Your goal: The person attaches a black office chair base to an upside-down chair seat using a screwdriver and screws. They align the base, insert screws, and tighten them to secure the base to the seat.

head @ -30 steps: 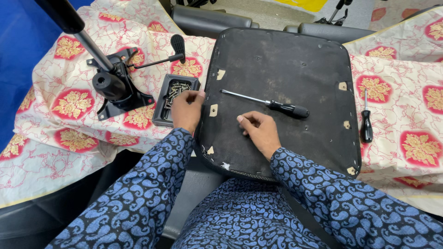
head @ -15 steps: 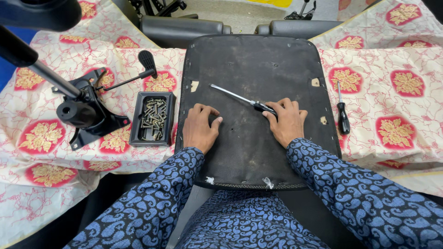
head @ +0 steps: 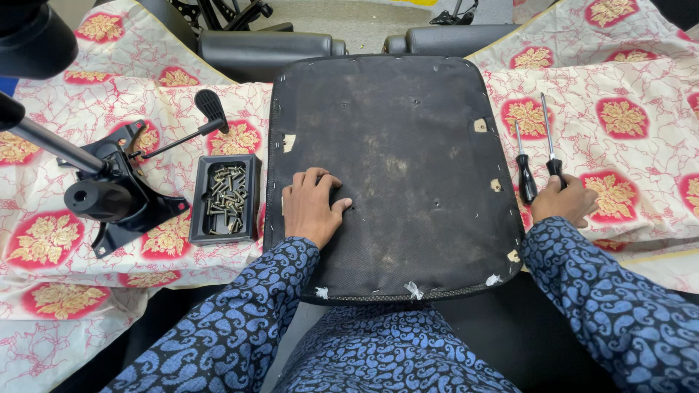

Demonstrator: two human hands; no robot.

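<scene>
Overhead view of a dark, worn, rounded-rectangular chair seat base (head: 397, 175) lying underside up across the person's lap, taken here as the landmark. The left hand (head: 312, 206) rests on the seat base near its left edge, palm down, fingers loosely curled, thumb towards the middle; it grasps nothing. The right hand (head: 562, 201) lies just off the right edge, on the white cloth with red-and-gold floral medallions (head: 626, 116), and is closed about the black handle of a long-shafted screwdriver (head: 551, 145), whose shaft points away from the person. A second, shorter black-handled screwdriver (head: 524, 171) lies just beside it, between that tool and the right edge; whether the fingers touch it cannot be told.

Left of the seat base, just beside its edge, stands a shallow black rectangular tray (head: 226, 198) holding many loose brass-coloured screws (head: 226, 193). Further left lies a black metal tilt mechanism (head: 109, 193) with its grey gas column and paddle-tipped lever (head: 207, 116).

As a judgement: the mechanism is detached, the screw holes on the seat base appear vacant, and no screw stands in the panel. Whatever fastening the underside calls for therefore seems not yet begun, with screws, mechanism and both drivers all off the panel.
</scene>
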